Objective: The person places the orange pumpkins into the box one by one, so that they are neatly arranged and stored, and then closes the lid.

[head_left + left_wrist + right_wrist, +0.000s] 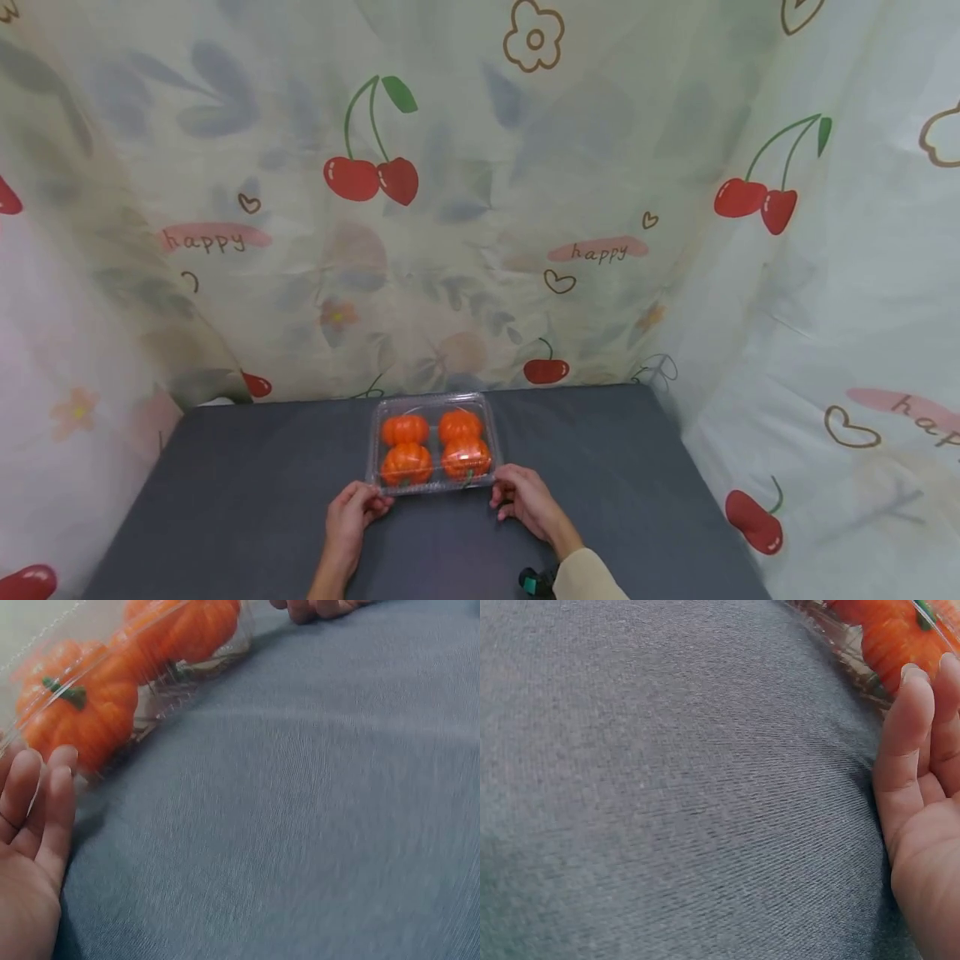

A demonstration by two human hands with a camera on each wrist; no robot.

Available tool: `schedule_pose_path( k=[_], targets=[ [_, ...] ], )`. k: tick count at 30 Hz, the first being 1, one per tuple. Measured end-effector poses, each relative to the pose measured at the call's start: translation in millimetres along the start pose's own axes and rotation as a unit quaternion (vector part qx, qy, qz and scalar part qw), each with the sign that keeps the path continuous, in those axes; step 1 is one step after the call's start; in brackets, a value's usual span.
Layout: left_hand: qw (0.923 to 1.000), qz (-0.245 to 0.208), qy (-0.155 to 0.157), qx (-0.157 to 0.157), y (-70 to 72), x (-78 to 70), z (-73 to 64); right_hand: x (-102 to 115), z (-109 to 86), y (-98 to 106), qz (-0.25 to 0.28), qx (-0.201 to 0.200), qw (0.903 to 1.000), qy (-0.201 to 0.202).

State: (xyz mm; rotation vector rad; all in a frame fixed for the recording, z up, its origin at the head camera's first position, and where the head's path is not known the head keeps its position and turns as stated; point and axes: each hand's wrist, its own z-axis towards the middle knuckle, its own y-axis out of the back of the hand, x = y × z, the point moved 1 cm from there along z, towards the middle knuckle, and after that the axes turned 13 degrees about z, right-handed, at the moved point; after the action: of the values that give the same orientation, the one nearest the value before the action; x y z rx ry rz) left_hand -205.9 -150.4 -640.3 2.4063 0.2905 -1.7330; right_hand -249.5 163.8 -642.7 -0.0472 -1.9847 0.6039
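A clear plastic clamshell box (435,487) with its lid down lies near the back of the dark table, holding several small orange pumpkins (406,463) with green stems. My left hand (349,518) pinches the rim at the box's front left corner; in the left wrist view its bent fingers (56,817) are right at the plastic beside a pumpkin (82,705). At the front right corner my right hand (527,500) pinches the rim between thumb and forefinger, the other fingers curled below. The right wrist view shows fingers (906,727) against the box's edge, the thumb hidden.
The table (262,475) has a dark grey cloth top. Behind it and along both sides hang pale curtains (465,208) printed with cherries, hearts and flowers. A small black object with a green patch (530,582) is by the right sleeve (587,577) at the front.
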Motion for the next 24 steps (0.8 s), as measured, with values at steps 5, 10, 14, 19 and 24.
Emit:
schedule_pose_path(
  k=[5,10,14,19,24],
  targets=[
    [0.9999,0.010,-0.011,-0.007,-1.6,-0.8,5.0,0.6,4.1,-1.9,-0.003,-0.013,0.9997,0.020],
    [0.9999,0.014,-0.006,0.000,-1.7,-0.7,5.3,0.5,1.5,-2.5,-0.009,-0.015,0.9996,0.023],
    [0.9999,0.015,0.000,0.006,-1.3,0.2,4.5,-0.7,0.1,-3.9,-0.016,-0.022,0.9993,0.027],
    [0.9998,0.019,0.005,0.006,-0.7,-0.1,4.9,-1.5,0.3,-5.9,-0.025,-0.033,0.9987,0.030],
    [0.9996,0.018,0.013,0.020,0.6,0.2,4.3,-2.1,0.2,-6.8,-0.030,-0.043,0.9983,0.027]
  ],
)
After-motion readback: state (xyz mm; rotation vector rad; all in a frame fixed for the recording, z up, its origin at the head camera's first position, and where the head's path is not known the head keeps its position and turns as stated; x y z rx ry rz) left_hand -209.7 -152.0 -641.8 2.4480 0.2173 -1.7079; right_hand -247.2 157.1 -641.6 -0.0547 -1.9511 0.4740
